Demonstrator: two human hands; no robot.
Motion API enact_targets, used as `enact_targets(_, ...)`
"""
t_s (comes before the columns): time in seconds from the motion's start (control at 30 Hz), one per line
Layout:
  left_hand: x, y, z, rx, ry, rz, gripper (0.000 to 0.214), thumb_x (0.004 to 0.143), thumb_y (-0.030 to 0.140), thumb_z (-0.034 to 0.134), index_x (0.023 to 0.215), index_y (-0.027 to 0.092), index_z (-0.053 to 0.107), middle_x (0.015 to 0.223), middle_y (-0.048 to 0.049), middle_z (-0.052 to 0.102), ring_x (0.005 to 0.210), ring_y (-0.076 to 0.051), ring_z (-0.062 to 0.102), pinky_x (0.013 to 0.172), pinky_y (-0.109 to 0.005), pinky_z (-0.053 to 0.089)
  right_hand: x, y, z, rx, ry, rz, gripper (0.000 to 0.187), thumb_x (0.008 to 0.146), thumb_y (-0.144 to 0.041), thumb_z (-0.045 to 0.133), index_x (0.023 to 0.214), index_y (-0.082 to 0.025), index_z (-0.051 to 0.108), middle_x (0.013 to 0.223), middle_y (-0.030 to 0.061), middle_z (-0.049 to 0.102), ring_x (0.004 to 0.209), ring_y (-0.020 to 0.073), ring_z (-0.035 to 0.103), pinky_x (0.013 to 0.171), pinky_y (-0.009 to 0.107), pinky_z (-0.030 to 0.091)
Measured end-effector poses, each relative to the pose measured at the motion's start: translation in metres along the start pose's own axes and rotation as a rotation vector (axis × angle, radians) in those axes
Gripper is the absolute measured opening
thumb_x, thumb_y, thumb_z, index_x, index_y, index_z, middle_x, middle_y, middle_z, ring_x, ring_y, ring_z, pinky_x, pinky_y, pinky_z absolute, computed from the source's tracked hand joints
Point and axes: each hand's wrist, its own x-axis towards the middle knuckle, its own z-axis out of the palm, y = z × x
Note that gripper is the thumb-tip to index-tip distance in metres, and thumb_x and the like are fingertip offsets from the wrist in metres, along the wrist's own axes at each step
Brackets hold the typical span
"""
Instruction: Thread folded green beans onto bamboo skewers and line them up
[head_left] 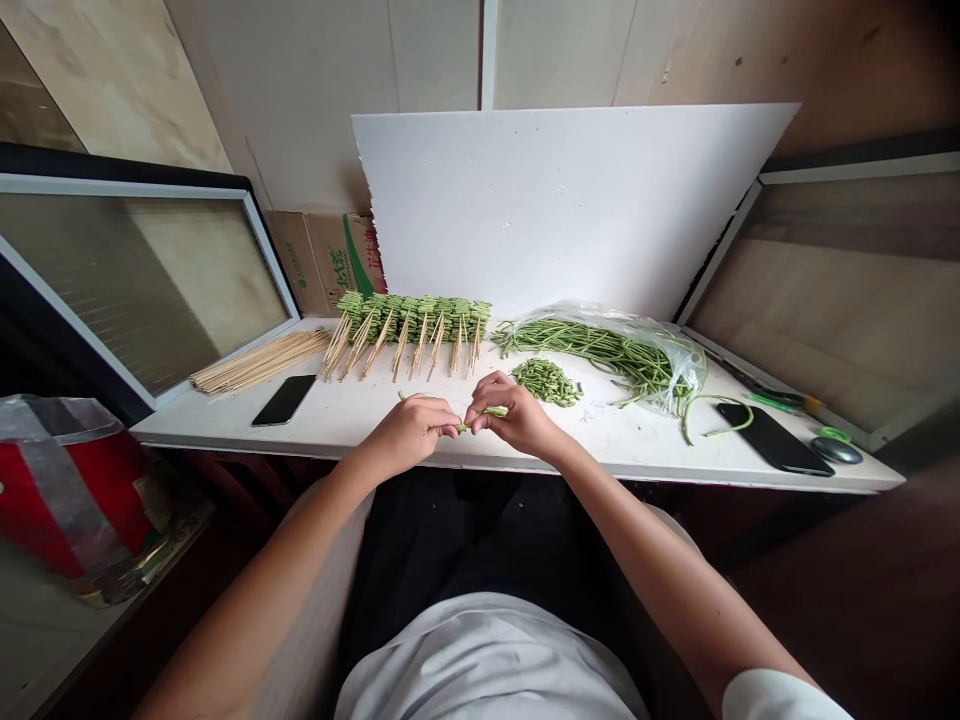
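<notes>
Over the front edge of the white table, both my hands pinch a green bean between them. My left hand is closed on it, and a green end pokes out above its knuckles. My right hand grips the bean close beside, fingertips nearly touching the left ones. Whether it is one piece or two is hidden by the fingers. Just behind my right hand lies a pile of short cut bean pieces. Long whole beans spill from a clear plastic bag to the right.
Skewered bean bundles are stacked at the back, their sticks pointing toward me. Loose wooden skewers and a phone lie left. Another black phone and a mouse lie right. A white foam board stands behind.
</notes>
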Motion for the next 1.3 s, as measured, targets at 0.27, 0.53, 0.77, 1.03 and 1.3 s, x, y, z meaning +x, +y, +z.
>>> enact_targets(0.27, 0.002, 0.006, -0.004, -0.011, -0.119, -0.091, 0.034, 0.087, -0.004, 0.056, 0.085, 0.021, 0.079, 0.081, -0.0014, 0.077, 0.077, -0.017, 0.069, 0.080, -0.029, 0.052, 0.001, 0.000, -0.002, -0.023, -0.050, 0.035, 0.025, 0.087, -0.050, 0.082, 0.087, -0.026, 0.085, 0.079, 0.0094, 0.075, 0.098, 0.0289, 0.058, 0.089, 0.045, 0.052)
enact_targets(0.53, 0.001, 0.013, -0.034, -0.415, -0.326, -0.371, 0.020, 0.088, 0.011, 0.063, 0.078, 0.016, 0.080, 0.081, -0.0061, 0.078, 0.069, -0.016, 0.070, 0.064, -0.024, 0.055, 0.005, -0.012, -0.036, -0.113, 0.035, -0.036, 0.020, 0.095, -0.040, 0.077, 0.081, -0.026, 0.082, 0.079, 0.0073, 0.076, 0.095, 0.0277, 0.062, 0.088, 0.045, 0.053)
enact_targets(0.77, -0.004, 0.000, -0.054, -0.336, -0.205, -0.531, 0.025, 0.096, 0.036, 0.067, 0.097, 0.016, 0.083, 0.092, -0.0095, 0.079, 0.072, -0.016, 0.069, 0.069, -0.027, 0.057, -0.010, 0.031, -0.097, -0.441, 0.311, 0.242, 0.021, 0.095, -0.040, 0.075, 0.101, -0.023, 0.086, 0.089, 0.0090, 0.078, 0.091, 0.0280, 0.066, 0.077, 0.039, 0.053)
enact_targets(1.03, -0.011, -0.025, -0.028, -0.160, -0.256, -0.616, 0.033, 0.097, 0.045, 0.064, 0.104, 0.020, 0.084, 0.104, -0.0088, 0.081, 0.087, -0.022, 0.074, 0.078, -0.030, 0.058, -0.020, 0.074, -0.029, -0.455, 0.051, 0.468, 0.020, 0.096, -0.022, 0.067, 0.102, -0.019, 0.086, 0.102, 0.0119, 0.083, 0.101, 0.0314, 0.070, 0.088, 0.041, 0.053)
enact_targets(1.3, -0.014, -0.031, -0.026, -0.084, -0.191, -0.484, 0.029, 0.097, 0.039, 0.065, 0.108, 0.021, 0.084, 0.109, -0.0099, 0.081, 0.096, -0.025, 0.074, 0.086, -0.033, 0.058, -0.033, 0.093, -0.012, -0.503, 0.067, 0.443, 0.031, 0.097, -0.044, 0.067, 0.097, -0.019, 0.086, 0.098, 0.0127, 0.081, 0.105, 0.0329, 0.062, 0.092, 0.044, 0.048)
